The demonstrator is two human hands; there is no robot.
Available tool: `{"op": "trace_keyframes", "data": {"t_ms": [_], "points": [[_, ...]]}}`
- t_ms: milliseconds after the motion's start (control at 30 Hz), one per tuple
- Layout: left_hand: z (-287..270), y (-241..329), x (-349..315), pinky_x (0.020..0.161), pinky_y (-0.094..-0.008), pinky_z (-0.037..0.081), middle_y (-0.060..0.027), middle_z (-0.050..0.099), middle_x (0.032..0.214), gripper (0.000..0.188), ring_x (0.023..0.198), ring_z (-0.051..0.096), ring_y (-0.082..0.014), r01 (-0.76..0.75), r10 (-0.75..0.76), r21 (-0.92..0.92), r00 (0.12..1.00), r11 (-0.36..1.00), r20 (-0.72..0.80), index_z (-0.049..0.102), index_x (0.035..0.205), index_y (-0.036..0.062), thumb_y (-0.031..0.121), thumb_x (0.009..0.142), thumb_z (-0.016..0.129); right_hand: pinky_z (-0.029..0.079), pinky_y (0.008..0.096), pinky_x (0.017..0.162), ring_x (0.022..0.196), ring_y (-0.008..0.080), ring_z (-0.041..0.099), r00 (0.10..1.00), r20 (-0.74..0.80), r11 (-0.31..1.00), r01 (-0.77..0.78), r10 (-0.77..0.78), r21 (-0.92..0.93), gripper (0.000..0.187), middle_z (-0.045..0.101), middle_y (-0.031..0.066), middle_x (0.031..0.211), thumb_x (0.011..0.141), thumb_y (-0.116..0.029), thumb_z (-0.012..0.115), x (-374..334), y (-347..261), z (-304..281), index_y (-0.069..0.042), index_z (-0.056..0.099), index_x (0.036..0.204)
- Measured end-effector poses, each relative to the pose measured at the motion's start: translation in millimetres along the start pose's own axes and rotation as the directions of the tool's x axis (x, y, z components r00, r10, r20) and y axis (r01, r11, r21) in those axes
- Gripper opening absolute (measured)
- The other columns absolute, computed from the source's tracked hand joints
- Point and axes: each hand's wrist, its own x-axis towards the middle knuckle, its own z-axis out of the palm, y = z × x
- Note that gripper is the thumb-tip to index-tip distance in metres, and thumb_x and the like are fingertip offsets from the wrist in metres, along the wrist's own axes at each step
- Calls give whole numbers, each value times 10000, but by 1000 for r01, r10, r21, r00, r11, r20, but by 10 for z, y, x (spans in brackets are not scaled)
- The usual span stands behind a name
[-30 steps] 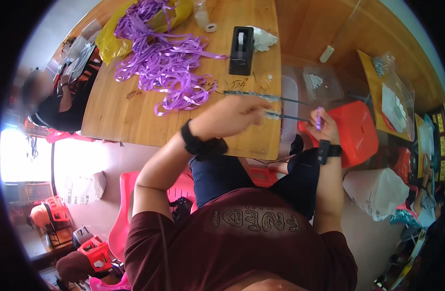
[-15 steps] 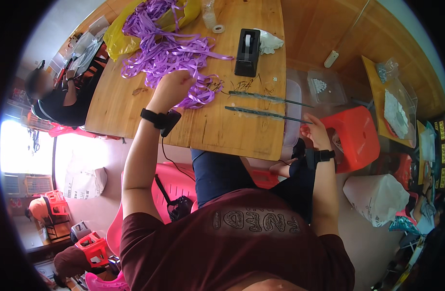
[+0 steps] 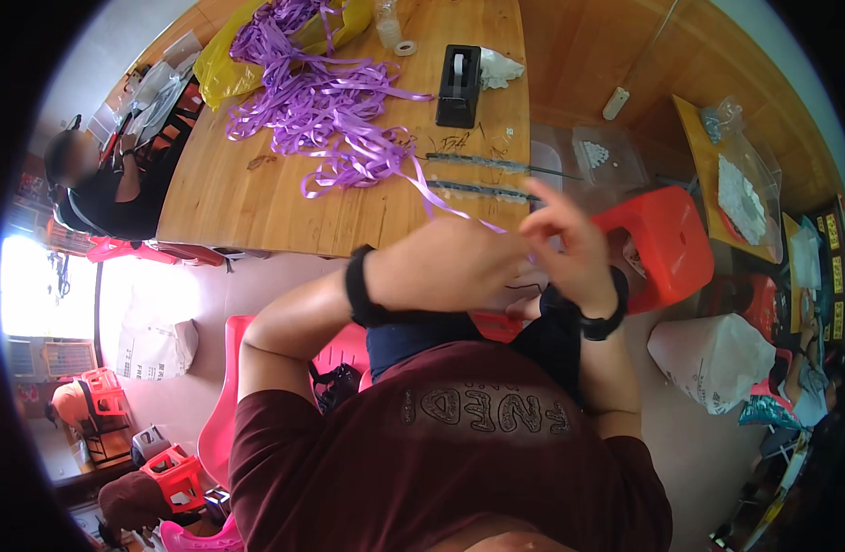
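A purple ribbon strand (image 3: 430,191) runs from a tangled pile of purple ribbon (image 3: 326,115) down to my hands, which meet in front of the table's near edge. My left hand (image 3: 450,264) is closed on the strand, its back to the view and its fingertips partly hidden. Close against those fingertips, my right hand (image 3: 574,250) has its fingers apart, one pointing up. Its thumb is beside the ribbon. Beyond my hands, two thin dark rods with clear material along them lie on the table, a farther rod (image 3: 482,164) and a nearer rod (image 3: 477,190).
On the wooden table (image 3: 275,207) stand a black tape dispenser (image 3: 458,87), a tape roll (image 3: 405,48), crumpled white material (image 3: 500,69) and a yellow bag (image 3: 222,75). A red stool (image 3: 671,241) and a white sack (image 3: 712,361) are at right. Another person (image 3: 96,189) sits at far left.
My left hand has come from the pile toward the right, drawing out a ribbon strand. My right hand has left the nearer rod's end and moved to the left hand.
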Motion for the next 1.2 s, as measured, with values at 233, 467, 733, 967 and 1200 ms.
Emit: {"op": "trace_keyframes", "data": {"t_ms": [233,467,733,967,1200], "points": [[263,-152,-68,674,-444,520,-186,665,791,243,779,659,-381,260,-260,-11,965,965,-26,651,907,39,280,930,640,469,213,621,659,57,572,942,-184,917,-208,281,340,198,722,56,901,966,-98,636,-204,298,30,-20,721,1126],[127,-496,-365,676,-390,513,-163,666,802,223,716,661,-326,387,-409,-167,903,907,-130,691,995,27,237,947,634,510,213,624,662,71,580,819,-470,931,-195,328,310,316,709,77,960,1006,-216,610,-255,298,-287,-22,644,1253],[431,-223,-299,660,-435,519,-178,662,803,200,738,656,-373,192,-215,-147,963,970,-160,685,979,43,226,944,610,495,271,671,685,123,592,935,214,956,-255,282,-145,595,666,44,796,857,-58,710,-285,-69,137,-168,545,1418],[269,-319,-191,783,-469,521,-188,677,1000,210,926,651,-375,-19,30,41,960,999,-279,671,1078,71,142,901,586,484,277,631,675,165,636,996,-42,977,-81,74,-195,235,695,130,851,882,-31,634,-325,1,131,-35,712,1103],[-107,-1523,-150,815,-490,514,-204,694,968,248,938,657,-393,345,-210,285,885,894,-415,688,1074,40,86,861,569,509,224,736,818,98,640,990,-141,979,-24,-5,-202,226,692,61,927,902,34,635,-456,-91,-4,15,695,1118]]}}
